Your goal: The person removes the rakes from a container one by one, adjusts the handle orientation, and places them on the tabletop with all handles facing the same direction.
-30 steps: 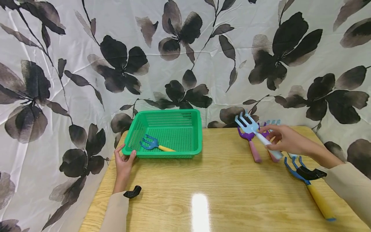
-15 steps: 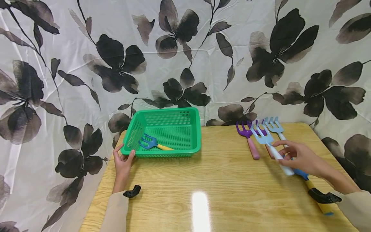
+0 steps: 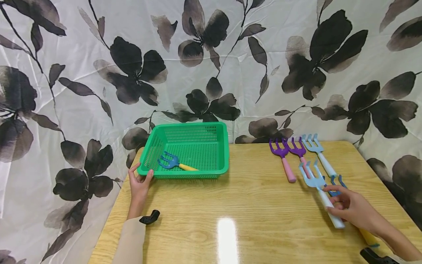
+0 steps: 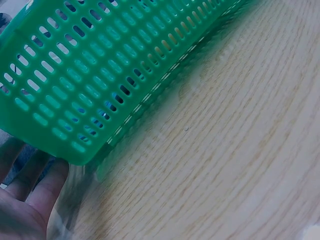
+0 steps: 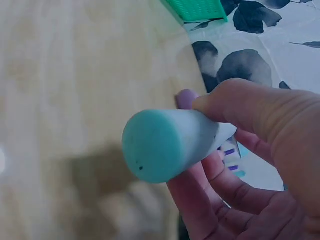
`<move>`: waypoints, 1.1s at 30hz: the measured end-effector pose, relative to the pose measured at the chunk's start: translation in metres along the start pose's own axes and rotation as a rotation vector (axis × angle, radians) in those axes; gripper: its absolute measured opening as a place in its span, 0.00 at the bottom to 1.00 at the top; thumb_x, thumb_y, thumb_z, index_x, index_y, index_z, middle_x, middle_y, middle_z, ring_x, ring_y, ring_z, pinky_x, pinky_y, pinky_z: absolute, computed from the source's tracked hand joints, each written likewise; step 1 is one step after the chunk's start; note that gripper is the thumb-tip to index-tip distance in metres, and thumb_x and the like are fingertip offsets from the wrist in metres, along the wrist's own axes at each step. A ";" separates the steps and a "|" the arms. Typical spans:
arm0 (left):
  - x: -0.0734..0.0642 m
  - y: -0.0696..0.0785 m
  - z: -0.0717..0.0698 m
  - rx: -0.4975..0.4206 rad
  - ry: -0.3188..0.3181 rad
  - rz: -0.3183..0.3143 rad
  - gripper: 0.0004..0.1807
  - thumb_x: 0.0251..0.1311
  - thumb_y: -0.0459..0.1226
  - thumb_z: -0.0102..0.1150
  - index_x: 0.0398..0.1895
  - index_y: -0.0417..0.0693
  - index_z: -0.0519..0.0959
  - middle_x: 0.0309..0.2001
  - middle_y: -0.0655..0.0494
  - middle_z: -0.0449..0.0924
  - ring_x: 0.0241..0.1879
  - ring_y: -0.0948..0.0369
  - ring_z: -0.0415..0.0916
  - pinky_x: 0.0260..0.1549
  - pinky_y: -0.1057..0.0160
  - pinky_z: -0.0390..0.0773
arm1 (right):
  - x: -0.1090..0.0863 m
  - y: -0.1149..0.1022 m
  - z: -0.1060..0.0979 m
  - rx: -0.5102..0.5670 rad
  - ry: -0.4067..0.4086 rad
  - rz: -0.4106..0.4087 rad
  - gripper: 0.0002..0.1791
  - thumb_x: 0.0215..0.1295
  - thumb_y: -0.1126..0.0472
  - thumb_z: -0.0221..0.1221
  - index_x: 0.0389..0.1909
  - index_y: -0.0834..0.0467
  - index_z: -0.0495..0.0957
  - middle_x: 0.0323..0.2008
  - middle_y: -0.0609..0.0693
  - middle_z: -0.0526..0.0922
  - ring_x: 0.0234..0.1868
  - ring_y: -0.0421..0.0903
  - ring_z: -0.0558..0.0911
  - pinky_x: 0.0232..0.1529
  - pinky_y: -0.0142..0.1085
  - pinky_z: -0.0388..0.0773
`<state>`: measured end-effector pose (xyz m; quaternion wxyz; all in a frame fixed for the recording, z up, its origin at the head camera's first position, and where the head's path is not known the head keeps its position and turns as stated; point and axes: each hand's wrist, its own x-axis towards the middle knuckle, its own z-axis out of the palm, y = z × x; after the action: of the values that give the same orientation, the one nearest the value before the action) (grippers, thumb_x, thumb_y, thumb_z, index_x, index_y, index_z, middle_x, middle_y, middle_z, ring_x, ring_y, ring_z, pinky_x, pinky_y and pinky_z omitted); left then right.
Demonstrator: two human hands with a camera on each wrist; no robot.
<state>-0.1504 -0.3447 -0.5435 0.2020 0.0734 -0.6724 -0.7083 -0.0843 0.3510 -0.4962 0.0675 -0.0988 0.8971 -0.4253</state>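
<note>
In the head view my left hand (image 3: 140, 187) grips the near left corner of a green plastic basket (image 3: 224, 150), thumb and fingers spanning the corner. A blue hand fork with a yellow handle (image 3: 170, 161) lies inside. My right hand (image 3: 354, 211) holds a light-blue hand fork (image 3: 314, 180) by its pale handle, tines pointing away, above the table. The right wrist view shows the turquoise handle end (image 5: 152, 146) between thumb and fingers. Under that hand lies a blue hand fork (image 3: 334, 191), its yellow handle partly hidden.
Two purple hand forks with pink handles (image 3: 288, 170) lie at the back right of the wooden table (image 3: 257, 205). Beside them rests another light-blue hand fork (image 3: 326, 163). A floral curtain (image 3: 257, 80) hangs behind the table and at its left.
My right hand has brought the light-blue hand fork toward me and to the right, away from the purple forks. The left hand stays at the basket corner.
</note>
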 end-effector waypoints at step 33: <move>0.001 0.000 0.001 0.006 0.009 0.002 0.37 0.70 0.39 0.65 0.75 0.55 0.55 0.61 0.42 0.74 0.54 0.65 0.79 0.48 0.74 0.79 | -0.017 0.011 0.017 -0.187 -0.058 0.239 0.33 0.63 0.59 0.72 0.64 0.66 0.71 0.35 0.49 0.82 0.34 0.40 0.79 0.28 0.34 0.75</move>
<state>-0.1524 -0.3439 -0.5434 0.2057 0.0766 -0.6736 -0.7058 -0.0652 0.3490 -0.5151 0.1342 -0.0093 0.9359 -0.3256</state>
